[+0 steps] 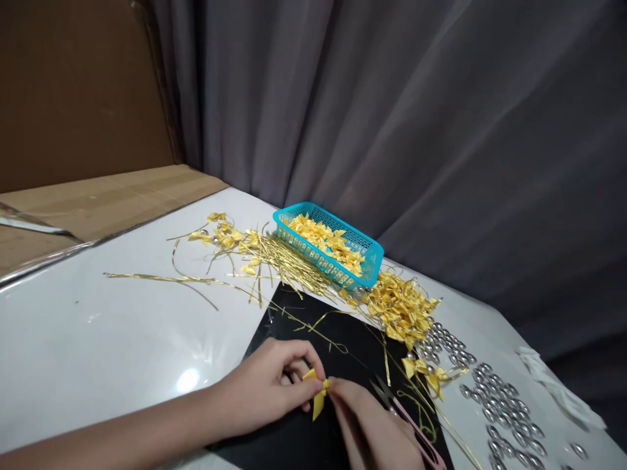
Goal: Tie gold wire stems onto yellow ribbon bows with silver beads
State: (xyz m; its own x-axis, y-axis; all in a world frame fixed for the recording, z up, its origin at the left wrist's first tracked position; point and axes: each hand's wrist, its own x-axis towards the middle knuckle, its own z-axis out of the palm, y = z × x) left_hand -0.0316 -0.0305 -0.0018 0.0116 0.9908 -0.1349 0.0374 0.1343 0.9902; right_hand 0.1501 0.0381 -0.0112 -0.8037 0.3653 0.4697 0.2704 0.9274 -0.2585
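Over the black mat (304, 313), both hands meet at a small yellow ribbon bow (319, 399). My left hand (281, 382) pinches the bow's left side between thumb and index finger. From the right, my right hand (369, 424) has its fingertips closed on the bow's other side; its remaining fingers are partly hidden. Scissors with pink handles (414, 424) lie against the right hand, their blades pointing away; whether the hand holds them I cannot tell. Thin gold wire (313, 329) lies across the mat beyond the hands.
A blue basket (376, 261) holds yellow bows. Beside it lie gold twist ties (294, 264) and a heap of yellow bows with wires (399, 307). Silver oval beads (504, 405) spread at the right, near a white cloth-like item (561, 385). Cardboard (112, 196) borders the table's left.
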